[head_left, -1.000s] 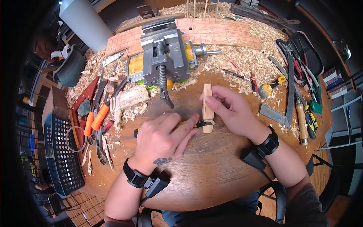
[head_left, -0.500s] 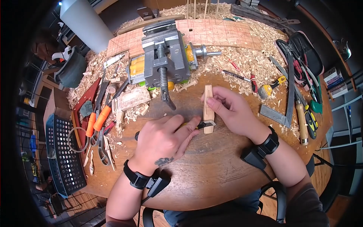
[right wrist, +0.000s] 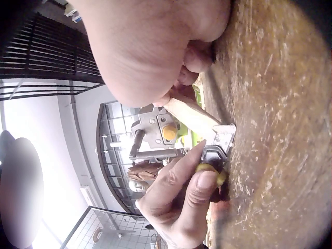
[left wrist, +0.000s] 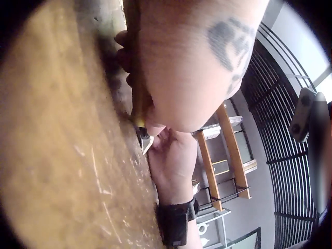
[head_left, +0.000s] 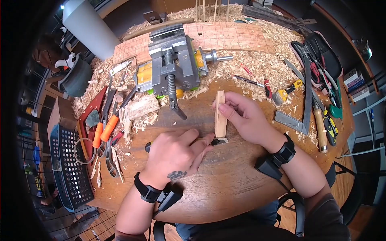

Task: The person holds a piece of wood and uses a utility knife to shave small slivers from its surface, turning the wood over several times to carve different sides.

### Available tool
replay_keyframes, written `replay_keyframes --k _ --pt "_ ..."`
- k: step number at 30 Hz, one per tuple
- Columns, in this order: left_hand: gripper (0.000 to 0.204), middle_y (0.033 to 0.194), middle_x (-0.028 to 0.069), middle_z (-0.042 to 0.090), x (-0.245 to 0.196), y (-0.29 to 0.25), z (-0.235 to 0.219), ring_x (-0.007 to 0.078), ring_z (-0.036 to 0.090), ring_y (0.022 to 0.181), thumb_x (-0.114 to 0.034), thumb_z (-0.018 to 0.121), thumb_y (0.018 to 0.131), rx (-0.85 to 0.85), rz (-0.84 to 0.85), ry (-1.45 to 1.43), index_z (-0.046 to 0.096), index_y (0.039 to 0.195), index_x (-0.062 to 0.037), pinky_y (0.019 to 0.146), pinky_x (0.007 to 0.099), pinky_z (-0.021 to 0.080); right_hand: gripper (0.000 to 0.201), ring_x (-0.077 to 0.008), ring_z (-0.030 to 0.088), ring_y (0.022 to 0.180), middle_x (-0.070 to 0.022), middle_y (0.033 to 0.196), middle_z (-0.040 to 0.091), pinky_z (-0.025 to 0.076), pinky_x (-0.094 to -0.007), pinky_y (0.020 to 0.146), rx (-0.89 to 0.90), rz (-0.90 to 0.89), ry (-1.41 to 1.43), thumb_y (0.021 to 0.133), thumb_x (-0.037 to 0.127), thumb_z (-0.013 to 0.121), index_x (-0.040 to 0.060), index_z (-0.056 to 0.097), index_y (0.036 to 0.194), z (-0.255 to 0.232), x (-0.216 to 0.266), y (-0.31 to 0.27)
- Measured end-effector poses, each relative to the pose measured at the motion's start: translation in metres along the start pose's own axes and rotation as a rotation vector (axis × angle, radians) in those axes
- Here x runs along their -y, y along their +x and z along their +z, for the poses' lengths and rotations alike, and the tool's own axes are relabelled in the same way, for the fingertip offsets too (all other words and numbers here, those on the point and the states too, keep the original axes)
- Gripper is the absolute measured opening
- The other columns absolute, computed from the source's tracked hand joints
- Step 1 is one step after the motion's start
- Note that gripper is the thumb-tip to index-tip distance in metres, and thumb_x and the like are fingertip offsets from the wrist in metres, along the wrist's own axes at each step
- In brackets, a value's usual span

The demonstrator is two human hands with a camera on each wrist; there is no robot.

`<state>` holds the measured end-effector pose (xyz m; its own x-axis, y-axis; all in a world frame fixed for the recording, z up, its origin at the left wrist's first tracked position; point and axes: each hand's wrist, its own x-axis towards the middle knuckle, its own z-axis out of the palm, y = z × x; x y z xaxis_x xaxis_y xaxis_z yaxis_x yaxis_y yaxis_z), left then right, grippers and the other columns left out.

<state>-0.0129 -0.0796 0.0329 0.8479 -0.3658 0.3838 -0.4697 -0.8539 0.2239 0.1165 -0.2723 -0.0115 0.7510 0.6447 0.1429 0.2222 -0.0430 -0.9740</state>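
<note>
My left hand (head_left: 171, 154) grips a utility knife with a yellow and black handle (right wrist: 220, 177), the forefinger stretched along it toward the blade. The short blade (right wrist: 225, 136) lies across the near end of a small tapered wood strip (head_left: 220, 120), close over the tabletop. My right hand (head_left: 247, 120) pinches the strip between thumb and fingers near its far part. In the right wrist view the strip (right wrist: 192, 116) slants down to the blade. Most of the knife handle is hidden under the left hand in the head view.
A metal vise (head_left: 173, 64) stands ahead, among wood shavings (head_left: 257, 60). Orange-handled tools (head_left: 107, 127) and a perforated basket (head_left: 72, 168) are at left. A square (head_left: 291, 121), a wooden-handled tool (head_left: 322, 136) and pliers (head_left: 330, 129) lie at right.
The knife blade has slid toward me along the wood strip, from a little above its near end to that end. My right hand keeps its hold with little movement.
</note>
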Motion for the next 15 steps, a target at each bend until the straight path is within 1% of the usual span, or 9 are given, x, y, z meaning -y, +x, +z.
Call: replay_keyframes --k 1,2,3,4,5,7,9,15 --pt "0.027 0.074 0.0055 0.06 0.0007 -0.0004 0.0004 0.0249 0.066 0.065 -0.019 0.082 0.082 -0.013 0.005 -0.007 0.08 0.107 -0.0106 0.059 0.0373 0.055 0.022 -0.0062 0.055 0.072 0.0007 0.084 0.067 0.048 -0.0262 0.066 -0.003 0.0 0.002 0.106 0.022 0.064 0.0015 0.069 0.113 -0.0016 0.0018 -0.0003" --pt "0.027 0.074 0.0055 0.06 0.0021 -0.0015 0.0015 0.0249 0.066 0.065 -0.019 0.082 0.082 -0.011 0.007 -0.007 0.08 0.107 -0.0106 0.059 0.0373 0.055 0.026 -0.006 0.058 0.087 -0.0002 0.099 0.068 0.049 -0.0258 0.079 0.053 0.068 -0.012 0.108 0.023 0.061 0.0011 0.066 0.121 -0.0047 0.0051 -0.0007" --pt "0.025 0.073 0.0041 0.058 0.0039 -0.003 0.0031 0.0231 0.065 0.064 -0.02 0.081 0.082 -0.066 0.02 0.023 0.08 0.105 -0.0117 0.056 0.0357 0.053 0.03 -0.0058 0.061 0.103 -0.0011 0.114 0.069 0.05 -0.0255 0.092 0.11 0.135 -0.025 0.111 0.024 0.057 0.0007 0.064 0.128 -0.0067 0.0074 -0.0007" --pt "0.023 0.073 0.0027 0.055 0.0048 -0.0036 0.0041 0.0212 0.063 0.062 -0.021 0.081 0.082 -0.122 0.033 0.052 0.079 0.104 -0.0127 0.054 0.0341 0.052 0.03 -0.0058 0.061 0.103 -0.0011 0.114 0.069 0.05 -0.0255 0.092 0.107 0.135 -0.024 0.111 0.024 0.057 0.0007 0.064 0.128 -0.0071 0.0081 -0.0004" --pt "0.023 0.073 0.0027 0.055 0.0041 -0.0028 0.003 0.0212 0.063 0.062 -0.021 0.081 0.082 -0.12 0.037 0.051 0.079 0.104 -0.0127 0.054 0.0341 0.052 0.03 -0.0057 0.061 0.102 -0.0012 0.114 0.069 0.05 -0.0255 0.091 0.111 0.137 -0.023 0.111 0.024 0.057 0.0005 0.064 0.128 -0.0074 0.0084 -0.0003" --pt "0.032 0.073 0.0034 0.059 0.0017 -0.0017 -0.0001 0.0216 0.061 0.058 -0.018 0.083 0.08 -0.126 -0.007 0.085 0.08 0.111 -0.0113 0.054 0.0349 0.05 0.03 -0.0055 0.061 0.102 -0.0013 0.114 0.069 0.05 -0.0255 0.091 0.115 0.142 -0.022 0.111 0.023 0.057 0.0003 0.064 0.128 -0.0052 0.0062 -0.001" --pt "0.032 0.073 0.0029 0.059 0.0036 -0.0028 0.0021 0.0209 0.06 0.058 -0.018 0.083 0.08 -0.129 -0.008 0.08 0.08 0.112 -0.0114 0.054 0.0344 0.049 0.021 -0.0058 0.056 0.072 0.0004 0.083 0.067 0.048 -0.0259 0.066 0.002 0.005 0.004 0.106 0.021 0.064 0.0012 0.069 0.112 0.0 0.0005 -0.0003" --pt "0.032 0.071 0.0026 0.056 0.004 -0.0016 0.0046 0.0203 0.059 0.057 -0.018 0.084 0.08 -0.152 -0.018 0.077 0.081 0.112 -0.0118 0.053 0.034 0.048 0.021 -0.0057 0.056 0.072 0.0001 0.083 0.067 0.048 -0.0259 0.066 0.018 0.018 0.024 0.106 0.02 0.063 0.0011 0.068 0.113 -0.0006 -0.0006 0.0005"
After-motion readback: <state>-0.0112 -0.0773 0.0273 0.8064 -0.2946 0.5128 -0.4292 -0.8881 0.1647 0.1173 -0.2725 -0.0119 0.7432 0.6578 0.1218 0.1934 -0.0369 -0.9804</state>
